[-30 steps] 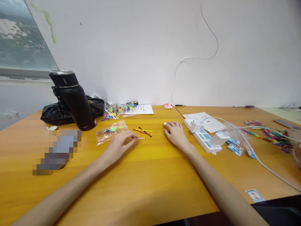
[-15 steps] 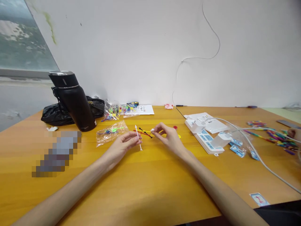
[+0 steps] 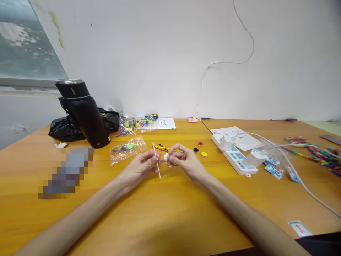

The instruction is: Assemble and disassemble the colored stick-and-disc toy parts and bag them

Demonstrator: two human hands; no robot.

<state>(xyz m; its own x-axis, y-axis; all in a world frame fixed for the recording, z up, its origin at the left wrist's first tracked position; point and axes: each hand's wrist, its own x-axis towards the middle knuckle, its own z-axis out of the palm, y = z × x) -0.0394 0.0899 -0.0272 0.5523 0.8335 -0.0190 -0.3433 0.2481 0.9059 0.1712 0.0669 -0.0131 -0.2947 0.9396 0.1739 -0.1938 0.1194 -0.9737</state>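
1. Drawn leftward over the past second from its place flat on the table (image 3: 149, 213), the right hand (image 3: 188, 161) now sits just beside the left hand (image 3: 140, 168), leaving three small discs uncovered.
2. Thumb and fingers of the left hand pinch a thin white stick (image 3: 157, 162), which has swung from nearly level to steeply upright, its top leaning left.
3. Fingertips of the right hand close on a small white round piece (image 3: 166, 156), held near the stick; whether the two touch cannot be told.
4. To the right of the hands lie a red disc (image 3: 200, 144), a black disc (image 3: 196, 150) and a yellow disc (image 3: 204, 154), set near one another.
5. Behind the fingers, partly hidden, rest colored sticks (image 3: 163, 147); a clear bag (image 3: 125, 153) of bright pieces lies to their left.
6. Farther left, a black bottle (image 3: 85, 117) stands; a power strip (image 3: 236, 155) lies at right.
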